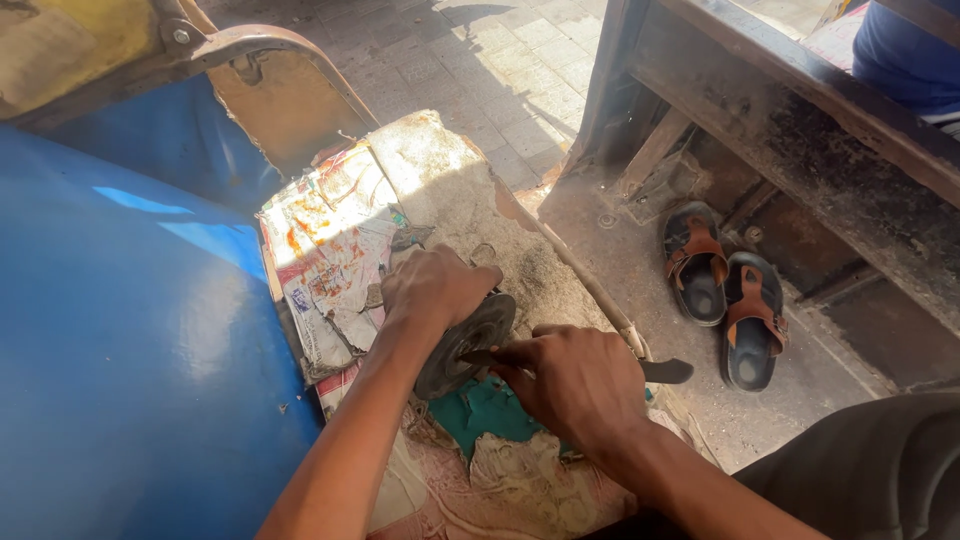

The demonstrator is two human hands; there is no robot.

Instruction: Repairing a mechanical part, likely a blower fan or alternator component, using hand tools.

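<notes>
Both hands [440, 290] [580, 385] partly hide disc [470, 340].

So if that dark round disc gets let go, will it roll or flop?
The disc looks thick and rigid, so probably stiff and heavy for its size. It stands on edge under the left hand, so it could roll or tip flat. The right hand presses a knife against it.

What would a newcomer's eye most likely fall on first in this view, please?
Probably the two bare hands at the centre: the left hand grips a dark round disc while the right hand presses a dark-handled blade against it, over a worn, paper-littered board. Next comes the big blue curved surface filling the left side, then the pair of brown-strapped sandals on the ground at right.
</notes>
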